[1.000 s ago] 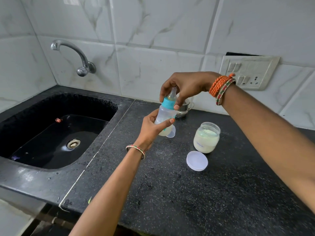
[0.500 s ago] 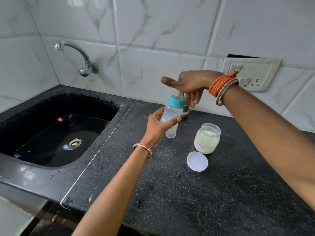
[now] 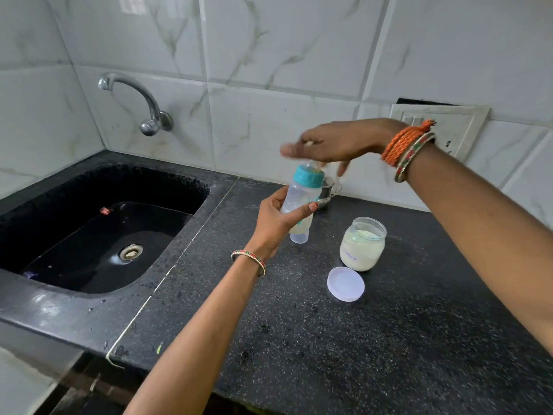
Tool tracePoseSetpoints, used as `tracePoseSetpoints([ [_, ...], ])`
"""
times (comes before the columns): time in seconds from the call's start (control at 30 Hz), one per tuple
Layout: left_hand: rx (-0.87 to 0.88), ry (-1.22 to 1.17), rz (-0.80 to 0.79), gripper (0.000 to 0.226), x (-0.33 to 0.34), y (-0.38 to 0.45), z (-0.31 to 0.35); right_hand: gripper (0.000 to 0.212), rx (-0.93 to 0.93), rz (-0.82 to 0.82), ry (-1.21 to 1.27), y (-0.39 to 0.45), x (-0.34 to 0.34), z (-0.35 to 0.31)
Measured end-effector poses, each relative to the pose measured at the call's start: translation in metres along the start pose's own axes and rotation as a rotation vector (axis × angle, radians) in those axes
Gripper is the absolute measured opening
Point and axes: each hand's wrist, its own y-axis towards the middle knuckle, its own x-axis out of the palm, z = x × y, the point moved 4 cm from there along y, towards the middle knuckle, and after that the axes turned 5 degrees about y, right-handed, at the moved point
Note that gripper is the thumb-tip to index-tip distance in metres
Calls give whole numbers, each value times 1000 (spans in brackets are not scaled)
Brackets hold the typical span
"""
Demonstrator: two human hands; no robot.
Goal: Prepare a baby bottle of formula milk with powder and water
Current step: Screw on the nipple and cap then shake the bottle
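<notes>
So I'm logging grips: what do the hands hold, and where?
Left hand grips the baby bottle round its clear body. Right hand, blurred above the teal cap, holds nothing.

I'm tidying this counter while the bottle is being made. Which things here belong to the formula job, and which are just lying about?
Part of the job:
- baby bottle, gripped by the left hand
- right hand, open above its teal cap
- powder jar, open
- jar lid, on the counter
- small clear cup

Lying about:
- steel cup behind the bottle
- tap
- sink
- switch plate
</notes>
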Motion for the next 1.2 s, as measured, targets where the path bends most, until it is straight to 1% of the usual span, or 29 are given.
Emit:
tracePoseSetpoints([
  [0.03,-6,6,-2,27,-1,-1,-1,54,-82,-61,38,-3,-1,-4],
  [0.07,-9,10,1,27,-2,-2,-1,39,-155,-93,21,-6,-3,-8],
  [0.13,-1,15,14,27,-4,-2,-1,31,-204,-68,-57,-8,-4,-7],
  [0.23,0,12,46,27,-7,0,-3,21,-163,43,23,-3,1,-5],
  [0.27,-4,15,55,26,-7,0,-5,18,-132,74,22,0,4,-4],
  [0.33,-33,16,69,25,-6,-2,-10,20,-90,107,-59,6,12,-2],
  [0.4,-81,-16,50,25,-7,-4,-16,23,-106,111,-156,10,18,-1],
  [0.47,-137,-99,-19,27,-10,-6,-20,27,-163,116,-193,9,22,-2],
  [0.5,-155,-155,-84,32,-12,-7,-19,31,-200,132,-176,8,24,-3],
  [0.53,-162,-217,-169,40,-13,-7,-18,34,-250,159,-125,6,24,-5],
  [0.57,-163,-284,-260,47,-13,-8,-15,36,-311,176,-17,4,25,-7],
  [0.6,-162,-357,-333,54,-13,-9,-10,36,-370,170,158,1,26,-9],
  [0.67,-159,-543,-410,61,-13,-10,1,40,-444,87,549,-4,30,-12],
  [0.7,-153,-641,-432,62,-14,-9,8,49,-464,31,674,-6,33,-14],
  [0.77,-148,-810,-482,61,-13,-8,20,69,-515,-95,828,-5,42,-20],
  [0.83,-164,-979,-616,57,-7,-10,31,81,-577,-204,965,-4,52,-31],
  [0.87,-171,-1056,-688,56,-3,-12,36,79,-614,-251,1055,-4,57,-35],
  [0.93,-179,-1140,-746,56,2,-14,38,63,-661,-312,1267,-2,66,-39],
  [1.0,-180,-1131,-726,57,2,-16,35,48,-600,-299,1388,3,77,-37],
  [1.03,-180,-1070,-681,57,0,-15,30,44,-547,-278,1409,6,83,-34],
  [1.13,-187,-770,-506,57,-10,-15,12,29,-444,-159,1400,14,95,-25],
  [1.2,-195,-617,-410,58,-16,-13,0,30,-359,-25,1360,18,102,-14],
])
